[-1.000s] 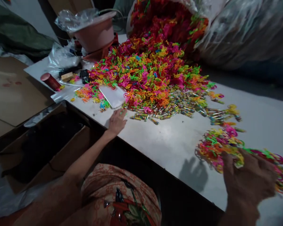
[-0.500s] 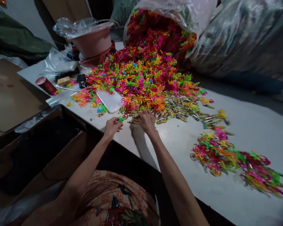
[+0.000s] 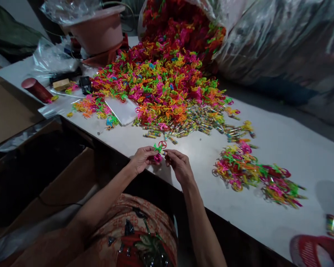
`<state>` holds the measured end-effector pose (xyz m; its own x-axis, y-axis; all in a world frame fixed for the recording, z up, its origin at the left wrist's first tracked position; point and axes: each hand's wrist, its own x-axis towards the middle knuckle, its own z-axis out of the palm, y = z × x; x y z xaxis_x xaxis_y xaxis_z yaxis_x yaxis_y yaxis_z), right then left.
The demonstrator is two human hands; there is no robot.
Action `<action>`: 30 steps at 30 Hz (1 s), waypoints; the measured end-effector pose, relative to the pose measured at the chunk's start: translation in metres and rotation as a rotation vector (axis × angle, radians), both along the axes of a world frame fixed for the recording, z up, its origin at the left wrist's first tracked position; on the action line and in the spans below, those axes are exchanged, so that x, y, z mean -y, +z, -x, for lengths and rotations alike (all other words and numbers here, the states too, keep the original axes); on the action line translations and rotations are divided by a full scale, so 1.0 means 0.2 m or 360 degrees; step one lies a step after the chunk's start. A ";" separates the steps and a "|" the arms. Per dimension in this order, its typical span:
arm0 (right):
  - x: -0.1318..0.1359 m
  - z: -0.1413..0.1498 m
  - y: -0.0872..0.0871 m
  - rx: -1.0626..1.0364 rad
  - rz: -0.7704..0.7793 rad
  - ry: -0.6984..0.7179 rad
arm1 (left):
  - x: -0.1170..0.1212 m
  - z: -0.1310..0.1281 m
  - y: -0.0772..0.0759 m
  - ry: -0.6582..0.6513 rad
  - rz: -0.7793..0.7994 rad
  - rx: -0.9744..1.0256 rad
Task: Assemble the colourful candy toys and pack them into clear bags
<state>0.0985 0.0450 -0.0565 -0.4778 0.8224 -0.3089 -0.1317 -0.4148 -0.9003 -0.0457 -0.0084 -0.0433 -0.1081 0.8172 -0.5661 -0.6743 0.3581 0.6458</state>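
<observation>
Above the table's front edge, my left hand pinches a small plastic toy with a green body and red and magenta wheels. Facing it, my right hand has thumb and fingers closed on a small printed tube, whose end meets the toy. Its far end is hidden by my fingers. Just beyond lie similar clear, printed tubes, loosely strewn. Behind them rises a large heap of bright plastic toys. More toys with tubes lie in a cluster to the right.
Folded clear plastic lies left of the heap, near a black phone and a red cylinder. A pink basin stands behind. Large plastic sacks fill the back right. A red basket is at the lower right.
My right hand has come back from the tubes at the heap's edge with one tube. It now meets my left hand, which has moved right with the toy. The view has shifted right.
</observation>
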 end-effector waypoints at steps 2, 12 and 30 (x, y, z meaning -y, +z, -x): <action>0.01 -0.01 0.00 -0.0026 0.0000 -0.0056 | 0.01 -0.01 0.01 -0.0031 -0.0019 -0.0024; 0.04 -0.12 -0.01 -0.0029 0.0025 -0.0084 | 0.02 -0.08 0.00 -0.0225 -0.0087 -0.0058; 0.10 -0.18 -0.02 -0.0057 -0.0008 -0.0197 | 0.05 -0.14 -0.02 -0.0312 -0.0040 0.0057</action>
